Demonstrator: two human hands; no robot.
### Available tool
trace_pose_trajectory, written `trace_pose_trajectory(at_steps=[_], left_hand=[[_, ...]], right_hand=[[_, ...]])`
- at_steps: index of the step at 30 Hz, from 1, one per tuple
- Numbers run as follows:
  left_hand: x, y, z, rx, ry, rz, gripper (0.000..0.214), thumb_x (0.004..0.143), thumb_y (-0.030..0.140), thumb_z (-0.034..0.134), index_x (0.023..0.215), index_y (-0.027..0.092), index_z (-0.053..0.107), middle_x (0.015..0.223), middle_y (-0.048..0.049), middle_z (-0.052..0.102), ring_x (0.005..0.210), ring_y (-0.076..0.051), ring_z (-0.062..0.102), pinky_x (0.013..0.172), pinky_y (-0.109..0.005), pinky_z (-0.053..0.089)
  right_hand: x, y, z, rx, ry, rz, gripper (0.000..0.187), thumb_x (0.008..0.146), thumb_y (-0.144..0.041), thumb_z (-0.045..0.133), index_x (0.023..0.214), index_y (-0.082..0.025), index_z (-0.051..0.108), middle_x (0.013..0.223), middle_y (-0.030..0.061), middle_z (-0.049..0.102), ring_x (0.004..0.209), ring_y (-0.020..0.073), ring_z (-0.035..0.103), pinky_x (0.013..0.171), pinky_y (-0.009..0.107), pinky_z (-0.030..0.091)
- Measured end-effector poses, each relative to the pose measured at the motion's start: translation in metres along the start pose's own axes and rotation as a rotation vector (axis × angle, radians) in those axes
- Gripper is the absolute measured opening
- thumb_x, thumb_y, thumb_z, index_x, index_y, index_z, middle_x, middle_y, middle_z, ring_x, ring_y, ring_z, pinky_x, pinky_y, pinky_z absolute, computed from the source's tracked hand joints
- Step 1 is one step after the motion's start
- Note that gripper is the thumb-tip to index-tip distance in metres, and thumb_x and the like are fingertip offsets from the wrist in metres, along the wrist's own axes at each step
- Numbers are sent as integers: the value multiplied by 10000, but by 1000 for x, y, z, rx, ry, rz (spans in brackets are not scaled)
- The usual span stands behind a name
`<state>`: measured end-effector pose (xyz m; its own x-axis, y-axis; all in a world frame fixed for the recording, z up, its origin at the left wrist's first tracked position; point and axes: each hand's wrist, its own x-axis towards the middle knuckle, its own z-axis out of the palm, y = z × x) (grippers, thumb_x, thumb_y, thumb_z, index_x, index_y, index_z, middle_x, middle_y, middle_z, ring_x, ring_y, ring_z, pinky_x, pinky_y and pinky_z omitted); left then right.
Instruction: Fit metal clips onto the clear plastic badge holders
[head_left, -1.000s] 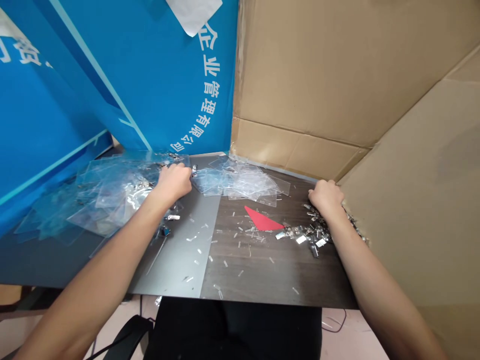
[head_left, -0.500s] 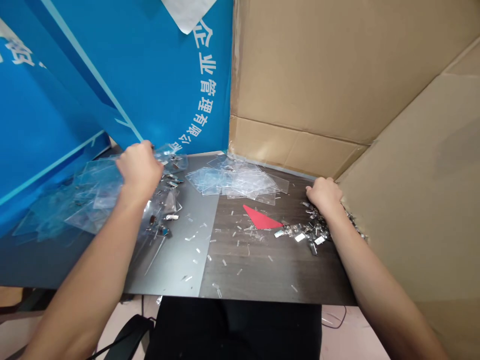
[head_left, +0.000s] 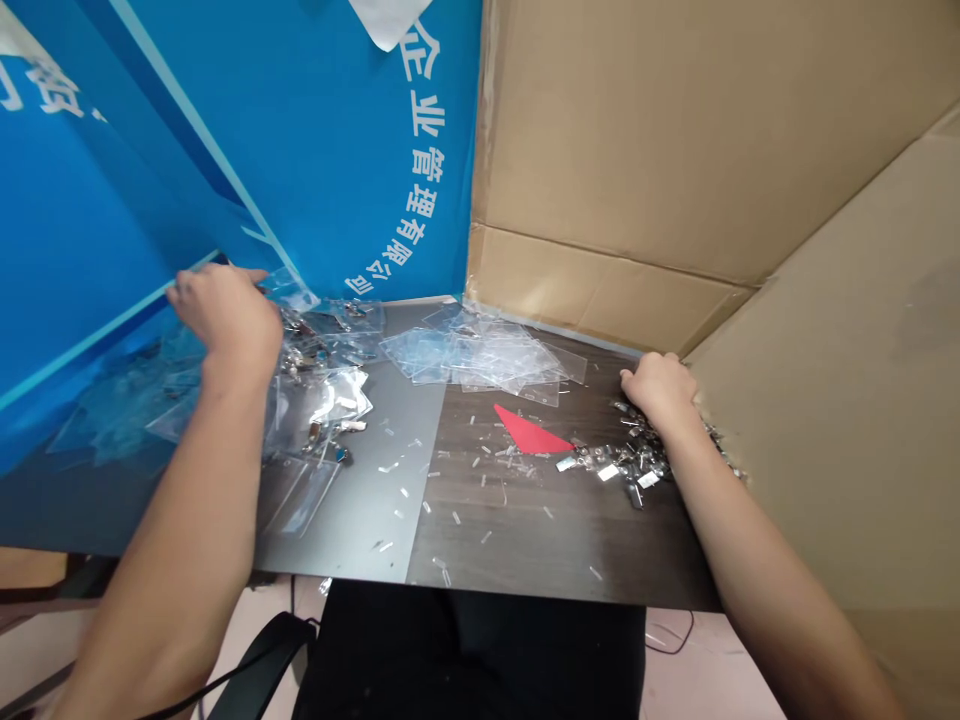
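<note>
My left hand [head_left: 229, 312] is above the pile of clear plastic badge sleeves [head_left: 180, 410] on the left, its thumb stretched to the right, apart from the curled fingers. One clear sleeve [head_left: 291, 287] lies at the thumb, and whether it touches the hand I cannot tell. Metal badge clips [head_left: 300, 340] are mixed in with those sleeves. At the right, my right hand [head_left: 660, 388] is down on a heap of metal clips with clear straps [head_left: 637, 455]. Its fingers are curled under, and what they pinch is hidden.
Flat clear sleeves [head_left: 487, 355] are piled at the back middle. A red triangular piece [head_left: 531, 432] lies in front of them. Small clear bits are scattered over the dark tabletop [head_left: 525, 550]. A blue printed panel [head_left: 337, 150] and cardboard walls [head_left: 615, 130] enclose the back and right.
My left hand has moved left and slightly up, its thumb now reaching out, uncovering more of the sleeves and clips. My right hand stays at the clip heap. The view has shifted slightly.
</note>
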<state>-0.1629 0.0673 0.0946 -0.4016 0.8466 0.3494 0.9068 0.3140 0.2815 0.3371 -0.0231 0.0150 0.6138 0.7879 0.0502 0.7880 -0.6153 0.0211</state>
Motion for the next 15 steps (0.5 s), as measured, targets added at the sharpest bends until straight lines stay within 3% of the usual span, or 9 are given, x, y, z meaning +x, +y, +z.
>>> trace_pose_trajectory(at_steps=[7, 12, 15], left_hand=[[-16, 4, 7, 3, 46, 116, 587, 1069, 257, 430, 1496, -67, 668, 1544, -362, 621, 1503, -535, 475, 1227, -774, 347], [-21, 2, 10, -72, 95, 61, 652, 1115, 382, 446, 1474, -134, 620, 1734, -373, 384, 1641, -557, 269, 1327, -783, 166], [-19, -4, 13, -127, 83, 81, 655, 1072, 368, 561, 1567, -60, 565, 1806, -312, 251, 1662, -534, 183, 1344, -779, 87]], right_hand=[[0, -1, -1, 3, -7, -13, 469, 1098, -388, 647, 1409, -56, 761, 1431, 317, 669, 1324, 432, 724, 1059, 507, 595], [-2, -1, -3, -13, -30, -16, 485, 1116, -404, 609, 1431, -61, 743, 1451, 301, 665, 1357, 430, 711, 1078, 498, 590], [-3, -2, -3, -18, -30, -20, 472, 1114, -406, 616, 1421, -73, 750, 1454, 295, 664, 1363, 424, 708, 1083, 496, 586]])
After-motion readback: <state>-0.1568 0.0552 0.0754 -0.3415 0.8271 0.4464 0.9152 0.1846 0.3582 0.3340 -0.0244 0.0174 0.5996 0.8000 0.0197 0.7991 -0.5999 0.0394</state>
